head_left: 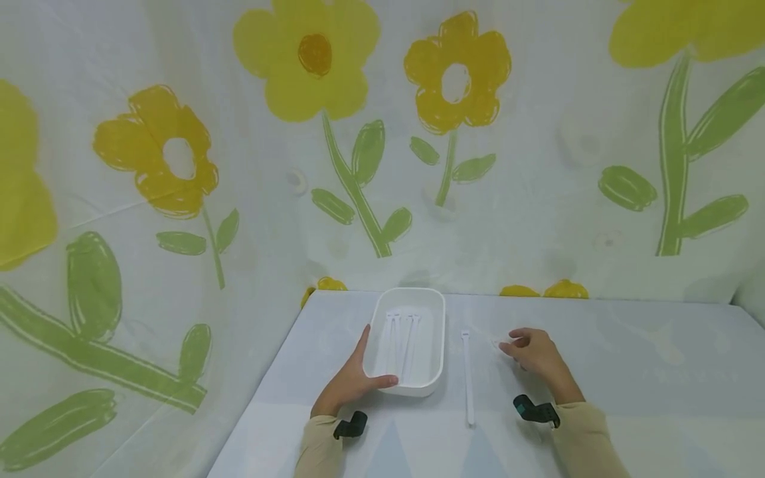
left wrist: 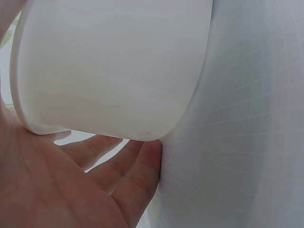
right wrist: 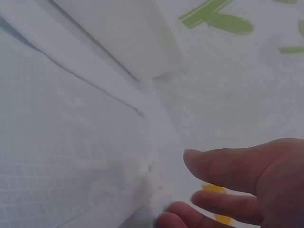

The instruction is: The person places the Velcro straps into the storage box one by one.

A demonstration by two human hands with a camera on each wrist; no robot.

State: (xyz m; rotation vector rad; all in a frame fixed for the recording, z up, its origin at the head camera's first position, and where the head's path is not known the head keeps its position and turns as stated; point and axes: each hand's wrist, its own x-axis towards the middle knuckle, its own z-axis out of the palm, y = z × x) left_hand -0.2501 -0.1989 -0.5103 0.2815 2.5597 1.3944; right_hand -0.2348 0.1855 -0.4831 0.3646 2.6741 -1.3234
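A white plastic tray (head_left: 437,332) with rounded corners stands on the table, several white cable ties (head_left: 392,338) lying lengthwise in it. My left hand (head_left: 351,380) holds the tray's near left corner, thumb along the near rim and fingers against the left side. In the left wrist view, those fingers (left wrist: 137,185) touch the tray wall. One more cable tie (head_left: 468,378) lies straight on the table, right of the tray. Farther right hovers my right hand (head_left: 534,352), thumb and fingers apart, nothing between them. A blurred pale strip (right wrist: 109,211) lies just beyond its fingertips.
The pale table (head_left: 657,372) extends to the right of my right hand. A white cloth (head_left: 520,219) printed with yellow flowers hangs behind the table and along its left side. Dark bands (head_left: 351,425) are strapped on both wrists.
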